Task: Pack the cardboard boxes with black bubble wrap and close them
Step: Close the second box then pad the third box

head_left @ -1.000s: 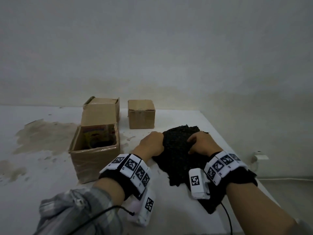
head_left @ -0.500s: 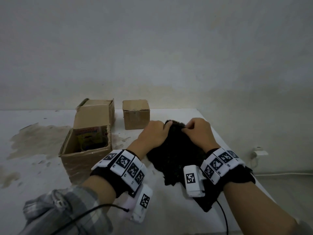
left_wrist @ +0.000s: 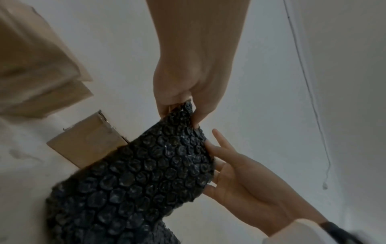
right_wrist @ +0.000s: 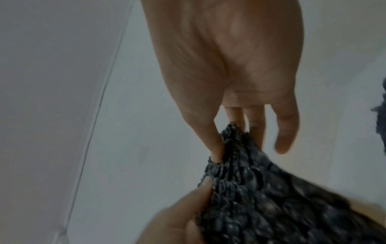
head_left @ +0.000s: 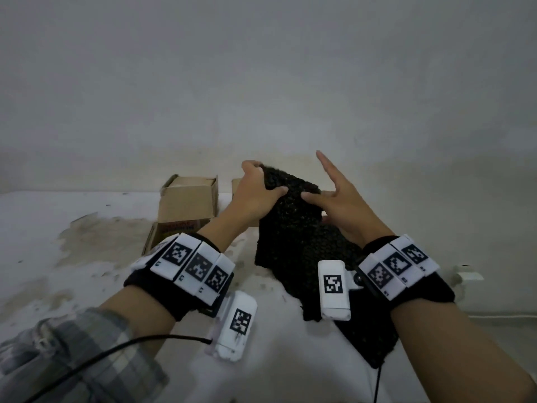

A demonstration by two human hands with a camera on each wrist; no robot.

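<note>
black bubble wrap (head_left: 293, 228) gripped in left hand (head_left: 255, 196), right hand (head_left: 340, 205) pinching alongside

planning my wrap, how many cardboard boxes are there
3: an open box nearest at left, a second box behind it, a small box partly behind the bubble wrap; others may be hidden.

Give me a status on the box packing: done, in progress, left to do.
Done: the small box looks closed.
In hand: the left hand grips the top edge of the black bubble wrap and holds it up. The right hand pinches it alongside, thumb in front, fingers behind.
Left: the open box has its flap up and no wrap visible inside. It likely still needs filling and closing.
</note>
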